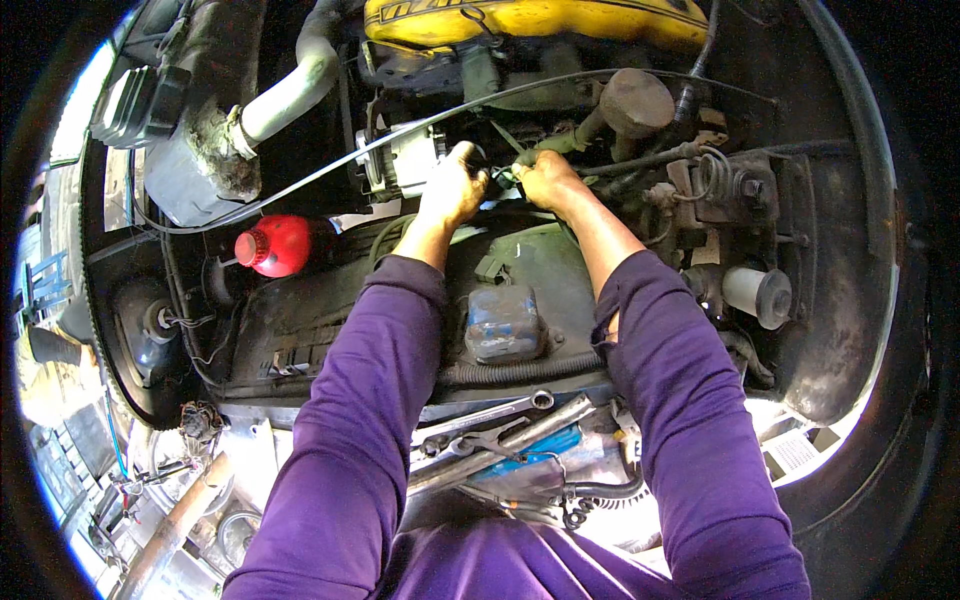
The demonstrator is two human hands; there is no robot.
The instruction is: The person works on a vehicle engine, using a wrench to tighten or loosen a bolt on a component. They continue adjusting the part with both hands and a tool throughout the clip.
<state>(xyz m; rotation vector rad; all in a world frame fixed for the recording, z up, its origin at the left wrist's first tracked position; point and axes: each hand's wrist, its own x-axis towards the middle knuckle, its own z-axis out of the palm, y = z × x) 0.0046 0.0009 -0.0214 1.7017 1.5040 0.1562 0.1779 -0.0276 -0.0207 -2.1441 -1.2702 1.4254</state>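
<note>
Both my hands reach into an engine bay, close together below the yellow engine cover [540, 22]. My left hand [455, 190] is closed, beside the silvery ribbed alternator-like part [412, 158]; what its fingers grip is hidden. A short gap to the right, my right hand [550, 182] is closed in a pinch on a thin wire [507, 173] that shows between the hands. A pale narrow strip [505, 135] rises just above the right fingers; whether they hold it too I cannot tell. A long thin cable [330, 172] arches over both hands.
A red bottle [280, 245] stands left of my left forearm. A dirty blue-grey box [503, 322] sits between my forearms. Wrenches [490, 415] and other tools lie on the front edge near my body. A pale hose [290, 95] and a round-capped pipe [637, 103] flank the engine.
</note>
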